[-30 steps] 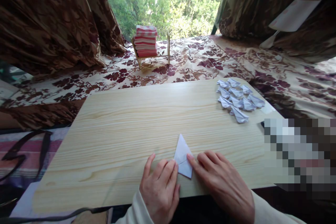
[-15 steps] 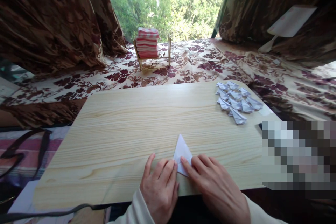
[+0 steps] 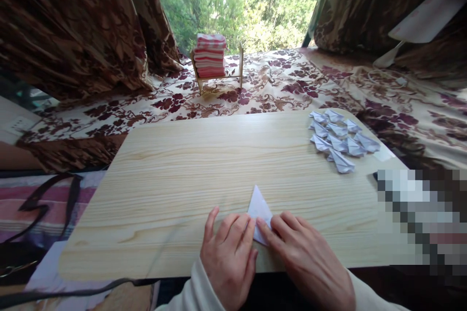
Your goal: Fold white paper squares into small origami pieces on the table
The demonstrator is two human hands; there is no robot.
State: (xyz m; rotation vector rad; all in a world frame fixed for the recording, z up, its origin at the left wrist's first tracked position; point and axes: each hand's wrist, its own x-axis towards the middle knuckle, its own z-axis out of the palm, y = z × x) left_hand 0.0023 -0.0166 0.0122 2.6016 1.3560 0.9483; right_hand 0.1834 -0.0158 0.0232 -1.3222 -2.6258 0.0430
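A small white folded paper triangle (image 3: 259,205) lies near the front edge of a light wooden table (image 3: 204,170), its tip pointing away from me. My left hand (image 3: 229,255) rests flat beside it, fingers stretched out and touching the paper's left edge. My right hand (image 3: 306,257) lies on the other side, its fingertips pressing down on the paper's lower right part. Both hands cover the bottom of the paper.
Several folded white paper pieces (image 3: 340,140) lie in a pile at the table's far right. A small wooden rack with a stack of red-and-white papers (image 3: 209,57) stands on the patterned cloth beyond. Curtains hang left and right. A dark cable (image 3: 73,292) runs at the lower left.
My right fingertips have slid further left over the paper, covering more of its lower part. The left hand stays beside it.
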